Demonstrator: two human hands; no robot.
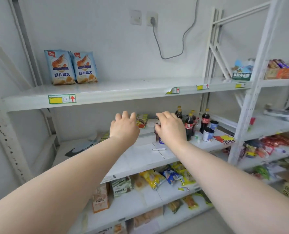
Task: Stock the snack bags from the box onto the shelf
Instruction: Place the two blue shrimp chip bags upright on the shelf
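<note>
Head view: both bare arms are reaching into the middle tier of the white metal shelf [140,156]. The left hand [124,126] is hovering back-up with its fingers loosely spread and nearly straight, gripping nothing visible. It is sitting just in front of a yellow-and-red flat packet [142,120] standing at the rear. The right hand [171,127] is curling its fingers over a small dark-red packet [157,132] with a blue lower edge. Its thumb is hidden, and I can't tell if the packet is touching the tier. Dark cola bottles with red labels [189,125] are standing just right of that hand, with blue-and-white round cans [208,134] beside them. A thin white stick [158,149] is lying near the tier's front. Two light-blue shrimp-chip snack bags [73,67] are standing upright, touching each other, at the left rear of the top tier, well apart from both hands. Yellow and blue crinkly bags [162,178] are lying on the tier below.
</note>
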